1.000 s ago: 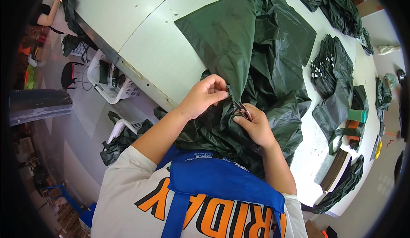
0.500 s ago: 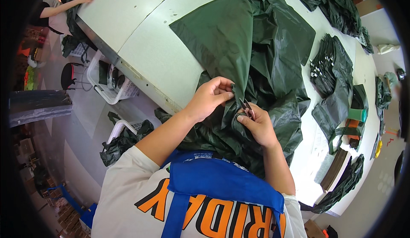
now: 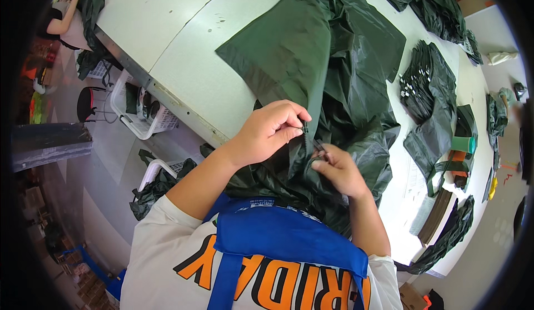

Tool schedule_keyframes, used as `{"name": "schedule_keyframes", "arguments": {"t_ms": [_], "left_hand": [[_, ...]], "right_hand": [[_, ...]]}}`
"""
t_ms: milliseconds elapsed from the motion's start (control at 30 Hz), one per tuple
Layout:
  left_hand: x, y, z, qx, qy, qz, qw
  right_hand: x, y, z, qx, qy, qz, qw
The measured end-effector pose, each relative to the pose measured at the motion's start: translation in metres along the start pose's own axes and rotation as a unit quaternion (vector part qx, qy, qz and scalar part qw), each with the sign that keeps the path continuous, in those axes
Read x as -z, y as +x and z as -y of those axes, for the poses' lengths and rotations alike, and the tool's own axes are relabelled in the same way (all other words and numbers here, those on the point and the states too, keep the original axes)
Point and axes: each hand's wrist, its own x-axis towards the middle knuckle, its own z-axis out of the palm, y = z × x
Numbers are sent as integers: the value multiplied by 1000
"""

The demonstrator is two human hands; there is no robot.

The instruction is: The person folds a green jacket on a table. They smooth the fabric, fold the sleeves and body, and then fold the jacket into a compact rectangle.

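Note:
A large dark green garment (image 3: 278,51) of thin, shiny cloth lies in folds on the table and hangs down toward my apron. My left hand (image 3: 267,132) pinches the upper end of a dark zipper (image 3: 306,138) on its edge, between thumb and fingers. Just to the right, my right hand (image 3: 342,173) is closed around small scissors (image 3: 319,146), their blades pointing up toward the zipper and blurred by motion. The thumb of that hand also presses on the lower stretch of the zipper edge. Whether the blades touch anything cannot be made out.
On the pale table (image 3: 189,59), a stack of dark green pieces (image 3: 425,87) with white tags lies right, near a green roll (image 3: 463,144). White baskets (image 3: 161,122) stand below the left edge. Another person's arm (image 3: 67,18) shows far left.
My left hand has turned over slightly and drawn the zipper end straighter. The scissors have shifted a little and blur. At far left, the other person's hand has lifted off the table.

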Motion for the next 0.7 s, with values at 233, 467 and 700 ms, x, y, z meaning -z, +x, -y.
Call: {"name": "schedule_keyframes", "arguments": {"t_ms": [233, 467, 700], "left_hand": [[-27, 9, -28, -146, 162, -13, 976], [-32, 4, -31, -112, 162, -43, 979], [-30, 4, -30, -141, 183, -40, 972]], "right_hand": [[4, -18, 63, 44, -102, -187, 976], [-5, -15, 70, 19, -160, -203, 966], [-8, -13, 68, 17, -169, -210, 963]]}}
